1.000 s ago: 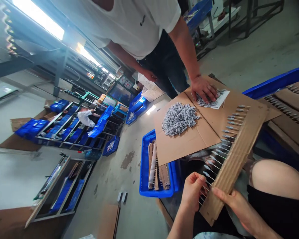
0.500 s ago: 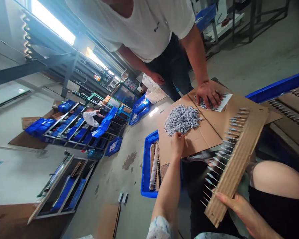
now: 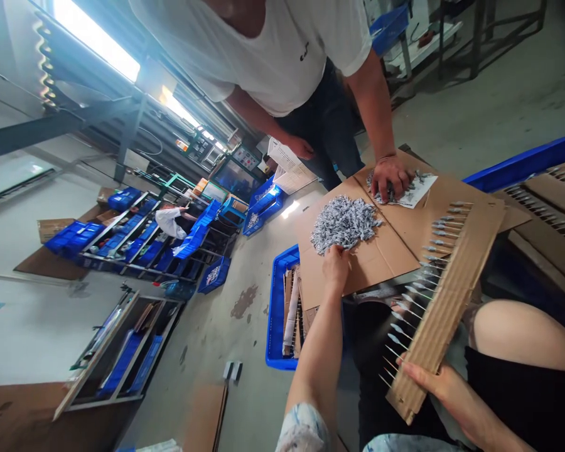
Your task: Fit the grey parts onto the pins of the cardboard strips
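Your left hand (image 3: 335,267) has left the corrugated cardboard strip (image 3: 445,307) and touches the lower edge of the grey pile of small metal parts (image 3: 344,224) on the cardboard sheet (image 3: 395,251). Your right hand (image 3: 433,386), well apart, grips the strip, its row of silver-tipped pins (image 3: 405,314) projecting.

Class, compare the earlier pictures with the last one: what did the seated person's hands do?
The left hand let go of the corrugated cardboard strip and moved up to the edge of the pile of small grey parts. The right hand stayed holding the strip, and the pile stayed on its cardboard sheet.
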The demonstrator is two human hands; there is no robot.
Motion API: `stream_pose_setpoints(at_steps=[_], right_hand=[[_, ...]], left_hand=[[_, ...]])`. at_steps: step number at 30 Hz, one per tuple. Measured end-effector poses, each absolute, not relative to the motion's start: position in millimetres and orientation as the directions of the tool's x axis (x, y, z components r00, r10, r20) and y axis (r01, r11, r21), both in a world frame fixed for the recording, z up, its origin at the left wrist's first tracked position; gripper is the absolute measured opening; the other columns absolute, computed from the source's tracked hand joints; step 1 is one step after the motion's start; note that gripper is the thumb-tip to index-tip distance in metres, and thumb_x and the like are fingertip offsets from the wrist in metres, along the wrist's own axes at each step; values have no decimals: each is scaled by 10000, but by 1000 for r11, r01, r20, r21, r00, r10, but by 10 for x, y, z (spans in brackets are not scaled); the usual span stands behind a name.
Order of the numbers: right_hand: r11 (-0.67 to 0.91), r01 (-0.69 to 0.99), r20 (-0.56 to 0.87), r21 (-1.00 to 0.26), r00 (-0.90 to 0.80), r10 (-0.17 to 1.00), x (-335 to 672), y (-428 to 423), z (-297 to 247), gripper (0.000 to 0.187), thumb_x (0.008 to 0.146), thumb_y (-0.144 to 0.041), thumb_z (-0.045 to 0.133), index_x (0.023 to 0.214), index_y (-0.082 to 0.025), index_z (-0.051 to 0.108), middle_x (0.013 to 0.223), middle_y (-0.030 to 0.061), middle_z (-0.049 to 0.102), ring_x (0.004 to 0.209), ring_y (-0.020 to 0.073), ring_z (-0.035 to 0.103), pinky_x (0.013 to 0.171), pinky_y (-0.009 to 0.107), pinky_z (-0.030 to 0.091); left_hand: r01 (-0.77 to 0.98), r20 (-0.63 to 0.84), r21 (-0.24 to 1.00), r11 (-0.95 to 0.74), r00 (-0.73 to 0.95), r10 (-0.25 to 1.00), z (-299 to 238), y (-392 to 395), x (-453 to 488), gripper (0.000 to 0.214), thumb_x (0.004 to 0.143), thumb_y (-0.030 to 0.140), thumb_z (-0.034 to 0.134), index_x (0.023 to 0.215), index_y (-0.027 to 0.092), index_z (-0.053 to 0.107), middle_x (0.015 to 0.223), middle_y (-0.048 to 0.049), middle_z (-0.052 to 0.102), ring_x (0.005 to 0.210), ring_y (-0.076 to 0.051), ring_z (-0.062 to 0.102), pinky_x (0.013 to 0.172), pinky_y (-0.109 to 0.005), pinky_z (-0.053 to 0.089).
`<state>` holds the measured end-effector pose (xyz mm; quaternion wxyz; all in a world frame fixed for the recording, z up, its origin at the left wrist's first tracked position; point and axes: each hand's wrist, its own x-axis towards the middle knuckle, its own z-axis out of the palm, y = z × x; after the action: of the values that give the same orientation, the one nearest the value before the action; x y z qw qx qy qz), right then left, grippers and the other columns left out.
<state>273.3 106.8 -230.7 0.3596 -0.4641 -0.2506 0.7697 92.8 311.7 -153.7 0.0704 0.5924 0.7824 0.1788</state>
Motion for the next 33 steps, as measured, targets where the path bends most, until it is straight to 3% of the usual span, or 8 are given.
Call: stream_pose_setpoints(at_steps=[10,14,16,18,19,21,23,33], right_hand=[[-602,-291,-513,-744,-330,793,2754,1078,-2270,337,673,-486,702,829,-194,763,801,75,771,861,347,690,820,418,518],[-579,-313,-506,-753,-287,813,2743,1054,-2232,307,663,-465,698,801,-196,749,768,72,754,796,323,690,769,405,530],[-589,-312,-510,-746,-301,806,2744,1059,-2228,303,648,-452,714,802,-193,746,776,78,759,800,322,690,763,401,537],[-596,-311,-513,-740,-311,800,2744,1066,-2243,298,640,-446,727,797,-193,741,773,80,761,800,320,690,759,398,545],[-594,-311,-512,-742,-309,802,2741,1067,-2260,293,646,-446,728,800,-196,738,772,77,761,799,318,690,759,396,547],[-590,-306,-511,-747,-304,804,2728,1061,-2308,283,668,-447,724,813,-205,737,786,74,762,807,315,690,757,390,550],[-594,-296,-524,-748,-287,802,2704,1052,-2366,271,705,-448,712,838,-214,740,831,78,768,847,314,689,775,382,546],[-609,-307,-570,-732,-214,793,2651,1058,-2399,232,696,-434,740,802,-227,730,776,69,751,785,301,692,730,374,552]], left_hand=[[850,47,482,212,-267,962,-1586,3122,942,84,825,165,583,881,200,635,943,-85,648,965,-237,586,881,-350,418],[763,-29,604,230,-267,963,-1571,2739,932,151,874,245,532,958,184,642,818,-47,647,808,-182,616,765,-301,474],[614,-118,743,267,-273,955,-1562,2433,950,220,893,337,514,953,168,641,711,-18,613,679,-144,608,660,-256,487],[229,-261,918,325,-268,927,-1556,2101,985,293,823,433,621,913,154,635,669,1,584,623,-121,600,609,-224,488],[50,-325,937,347,-248,913,-1555,1943,1008,333,763,458,690,879,152,630,663,7,578,616,-115,603,594,-211,487],[-185,-431,898,399,-195,881,-1563,1674,1057,383,658,448,793,825,148,622,685,3,594,614,-108,611,570,-191,482],[-283,-509,843,458,-141,849,-1588,1486,1094,385,623,408,830,812,144,622,733,-13,626,620,-102,618,562,-180,478],[-284,-593,793,538,-158,790,-1634,1278,1085,365,672,384,811,849,130,618,759,-55,680,625,-95,619,595,-179,462]])
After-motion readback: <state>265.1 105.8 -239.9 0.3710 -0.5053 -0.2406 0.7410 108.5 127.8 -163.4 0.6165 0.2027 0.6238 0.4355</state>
